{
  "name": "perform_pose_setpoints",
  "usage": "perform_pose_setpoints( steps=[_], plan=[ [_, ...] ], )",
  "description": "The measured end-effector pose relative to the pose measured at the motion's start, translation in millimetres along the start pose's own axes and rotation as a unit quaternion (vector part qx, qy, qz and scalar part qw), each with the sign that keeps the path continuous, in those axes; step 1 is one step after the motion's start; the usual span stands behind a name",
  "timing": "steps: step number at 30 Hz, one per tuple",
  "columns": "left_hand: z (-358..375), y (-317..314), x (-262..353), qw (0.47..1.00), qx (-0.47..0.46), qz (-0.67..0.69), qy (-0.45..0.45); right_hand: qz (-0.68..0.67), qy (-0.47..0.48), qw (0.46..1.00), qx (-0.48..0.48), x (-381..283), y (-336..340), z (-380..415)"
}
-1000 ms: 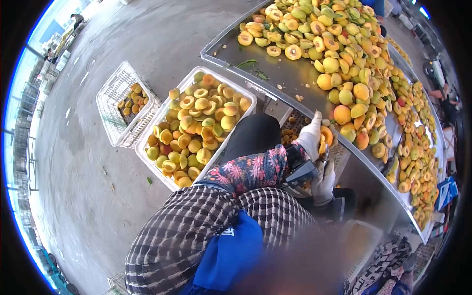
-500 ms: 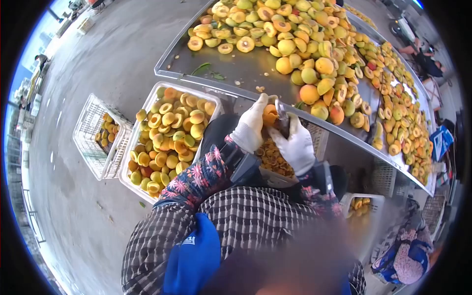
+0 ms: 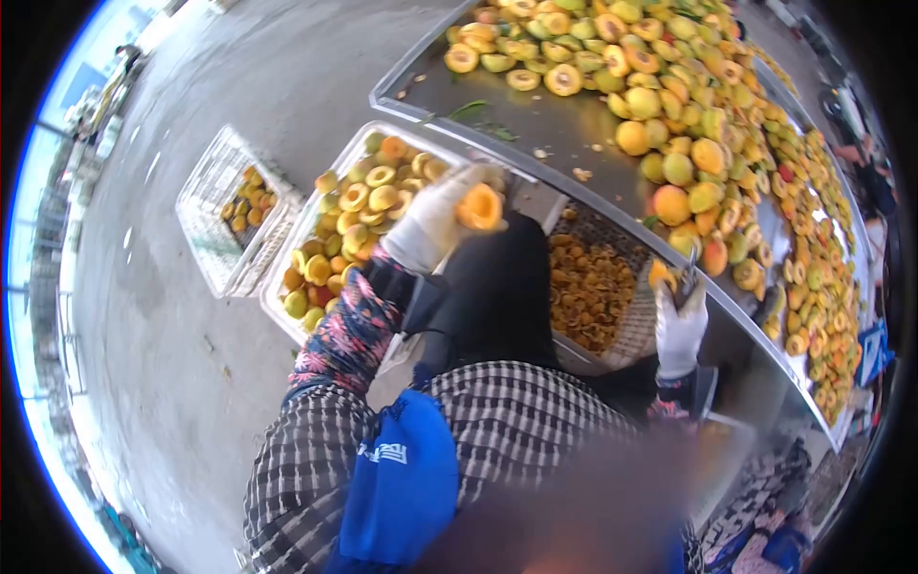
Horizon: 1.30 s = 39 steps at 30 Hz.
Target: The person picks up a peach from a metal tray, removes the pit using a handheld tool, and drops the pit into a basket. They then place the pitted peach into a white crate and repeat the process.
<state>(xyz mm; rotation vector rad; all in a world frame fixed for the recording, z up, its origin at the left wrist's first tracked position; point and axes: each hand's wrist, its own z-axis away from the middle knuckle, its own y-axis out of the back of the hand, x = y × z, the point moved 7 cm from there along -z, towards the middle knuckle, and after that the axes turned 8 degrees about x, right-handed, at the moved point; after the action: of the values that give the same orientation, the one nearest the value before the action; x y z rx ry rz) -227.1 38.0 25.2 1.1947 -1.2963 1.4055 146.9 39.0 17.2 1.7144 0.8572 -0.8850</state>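
Note:
My left hand (image 3: 432, 218), in a white glove, holds a halved orange fruit (image 3: 479, 208) with its cut side showing, over the near edge of a white crate (image 3: 287, 320) of halved fruit. Below the metal table's edge, my right hand (image 3: 680, 330), also gloved, grips a small metal tool (image 3: 688, 275). A piece of orange fruit (image 3: 661, 275) sits at its fingertips. Between the hands, beyond my dark-trousered leg, stands a basket (image 3: 643, 330) holding many small brown-orange pieces.
A metal table (image 3: 574, 177) with heaped whole and halved fruit crosses the upper right. Another white crate (image 3: 206, 206) with some fruit stands on the floor at the left. Part of a person in patterned clothing (image 3: 755, 488) shows at the lower right.
My hands have moved apart, the left one toward the crate with a fruit half, the right one to the right with the tool. The view has shifted, so the table appears farther right.

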Motion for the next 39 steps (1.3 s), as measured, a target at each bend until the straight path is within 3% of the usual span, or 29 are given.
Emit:
perform_pose_setpoints(
  steps=[1,2,4,5,7,8,11,12,14,16,17,19,22,25,28,29,31,32,33,34,36,37,38,39],
  plan=[
    [4,35,3,0.997,0.025,-0.067,-0.034,0.043,0.003,0.999,-0.01,11,2,9],
    [8,73,-23,0.992,0.084,0.035,0.082,0.086,0.009,0.996,-0.017,22,6,16],
    [25,117,-41,0.985,0.098,0.017,0.141,0.077,-0.024,0.996,-0.027,59,11,31],
    [34,124,-43,0.983,0.044,-0.154,0.088,0.103,-0.06,0.992,-0.044,73,11,36],
    [56,144,-102,0.94,-0.005,-0.335,0.07,0.051,-0.051,0.996,-0.044,76,4,42],
    [64,155,-146,0.931,0.004,-0.348,0.105,0.026,-0.046,0.998,-0.042,75,-1,43],
    [85,129,-141,0.866,0.023,-0.494,0.069,0.091,-0.054,0.992,-0.064,67,-5,40],
    [81,130,-122,0.842,0.066,-0.534,0.034,0.128,-0.059,0.987,-0.077,66,-8,40],
    [64,153,-98,0.844,0.152,-0.513,-0.017,0.031,-0.039,0.997,-0.053,56,-13,41],
    [43,189,-71,0.764,0.274,-0.584,-0.027,0.08,-0.03,0.994,-0.064,51,-12,41],
    [30,212,-63,0.735,0.314,-0.591,-0.109,0.079,-0.045,0.993,-0.074,55,-12,43],
    [2,263,-59,0.658,0.364,-0.642,-0.148,0.073,-0.078,0.99,-0.091,73,-14,49],
    [-23,312,-89,0.675,0.315,-0.665,0.06,0.113,-0.03,0.99,-0.076,94,-15,54],
    [-33,324,-98,0.676,0.222,-0.683,0.163,0.113,-0.031,0.991,-0.068,93,-15,59],
    [-57,347,-110,0.752,0.299,-0.578,0.105,0.113,-0.077,0.989,-0.061,81,-16,60],
    [-62,351,-109,0.781,0.383,-0.491,0.041,0.104,-0.097,0.988,-0.065,84,-16,62],
    [-84,347,-128,0.907,0.374,-0.187,0.044,0.09,-0.124,0.985,-0.078,85,-20,66],
    [-96,343,-137,0.933,0.357,-0.023,0.044,0.086,-0.128,0.984,-0.087,84,-25,66],
    [-105,344,-154,0.925,0.352,-0.109,0.09,0.083,-0.131,0.983,-0.094,82,-28,63],
    [-104,334,-135,0.841,0.338,-0.413,0.095,0.065,-0.148,0.982,-0.098,77,-36,62],
    [-94,296,-107,0.71,0.283,-0.64,0.079,0.026,-0.181,0.979,-0.093,68,-45,61],
    [-98,291,-98,0.702,0.292,-0.645,0.077,0.081,-0.136,0.983,-0.091,71,-46,59],
    [-98,283,-96,0.765,0.264,-0.577,0.112,0.206,-0.082,0.97,-0.096,72,-38,59],
    [-109,296,-114,0.757,0.257,-0.586,0.135,0.213,-0.075,0.971,-0.082,65,-38,59]
  ],
)
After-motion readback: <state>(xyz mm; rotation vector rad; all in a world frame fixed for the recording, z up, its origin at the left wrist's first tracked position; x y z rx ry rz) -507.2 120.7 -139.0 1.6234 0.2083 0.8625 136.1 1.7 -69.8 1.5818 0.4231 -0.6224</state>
